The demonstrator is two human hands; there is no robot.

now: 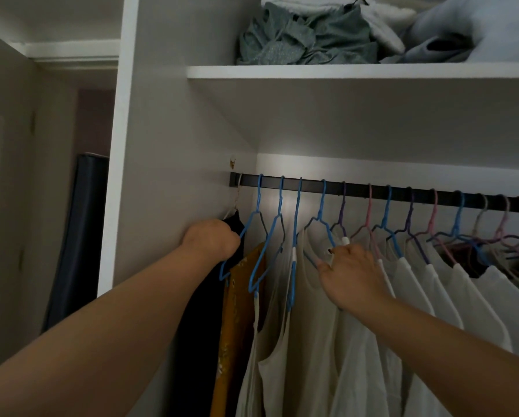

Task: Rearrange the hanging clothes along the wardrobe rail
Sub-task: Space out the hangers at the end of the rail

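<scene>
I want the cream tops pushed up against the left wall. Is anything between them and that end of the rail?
Yes. A black garment and a mustard garment hang at that end of the rail, with blue hangers; the left hand is there too.

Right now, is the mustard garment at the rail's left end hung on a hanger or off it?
Hung. The mustard garment drapes from a blue hanger hooked over the rail.

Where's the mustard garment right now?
Head view, left end of the rail: the mustard garment hangs between the black garment and the cream tops.
</scene>
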